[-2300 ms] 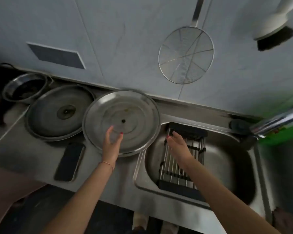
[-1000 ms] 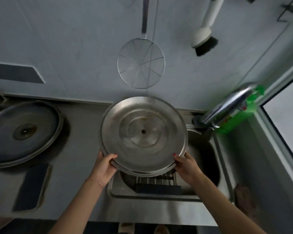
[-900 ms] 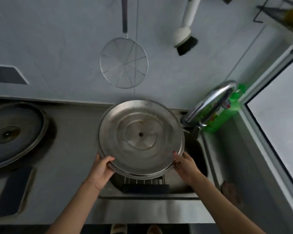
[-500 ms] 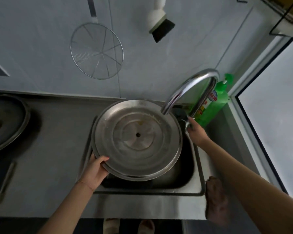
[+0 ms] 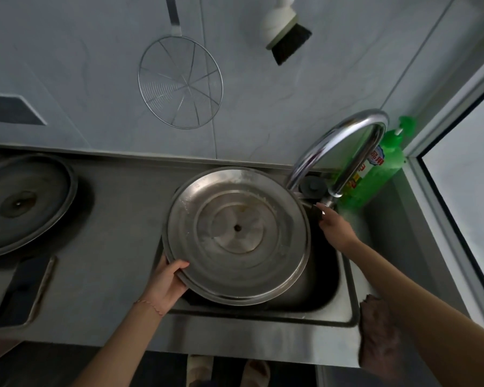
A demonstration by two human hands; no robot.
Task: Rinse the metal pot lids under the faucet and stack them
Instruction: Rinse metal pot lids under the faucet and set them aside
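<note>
i've got the large round stainless steel pot lid (image 5: 236, 236) held tilted over the steel sink basin (image 5: 347, 308), underside up, with my left hand (image 5: 165, 283) alone: the thumb hooks over its near-left rim and the fingers go underneath. a second ago both hands carried it from the counter; since then my right hand (image 5: 334, 227) has let go of the rim and gone across to the base of the curved chrome faucet (image 5: 344, 152), where it reaches the dark handle (image 5: 317, 212). whether the fingers are curled round that handle or only touching it i cannot tell from here, as the hand is seen from behind.

no water is visible from the spout yet. that shift tells me the carry is done and the rinse is about to start: the lid sits just beside and below the spout, with dried residue showing near its far rim.

the second, darker round metal lid (image 5: 23, 202) lies flat on the counter (image 5: 118, 219) well to the left, still to be rinsed. one-handed, the wide lid may tip once water lands on it, so i'd keep that thumb firm.

a green detergent bottle (image 5: 380, 169) stands behind the faucet.
</note>
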